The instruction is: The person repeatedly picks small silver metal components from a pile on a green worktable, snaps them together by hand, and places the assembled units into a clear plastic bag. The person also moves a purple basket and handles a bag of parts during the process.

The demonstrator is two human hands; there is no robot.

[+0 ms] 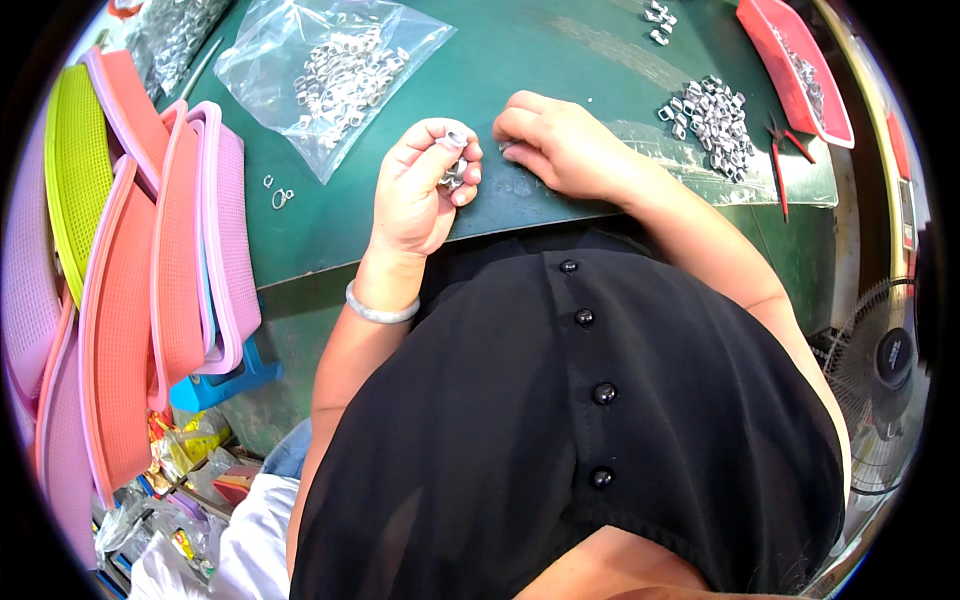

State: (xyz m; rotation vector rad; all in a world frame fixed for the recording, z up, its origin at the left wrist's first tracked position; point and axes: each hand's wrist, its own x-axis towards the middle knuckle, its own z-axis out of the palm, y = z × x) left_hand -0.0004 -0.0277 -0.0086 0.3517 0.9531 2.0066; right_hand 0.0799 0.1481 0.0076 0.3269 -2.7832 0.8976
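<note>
My left hand (412,190), with a pale bangle at the wrist, is closed around several small silver metal rings (455,172). One of them stands up between the thumb and forefinger. To its right, my right hand (565,150) is pinched low over the green table (560,60), and a bit of a small silver piece shows at its fingertips, mostly hidden. Beyond my left hand lies a clear plastic bag (270,55) with a heap of silver metal rings (350,80) on it. A pile of similar silver pieces (715,125) sits right of my right hand.
Red-handled pliers (780,165) and a pink tray (830,115) of metal pieces are at the right. A smaller group of pieces (658,22) lies farther back. Stacked plastic baskets (120,300) crowd the left edge. A fan (885,360) stands at the lower right.
</note>
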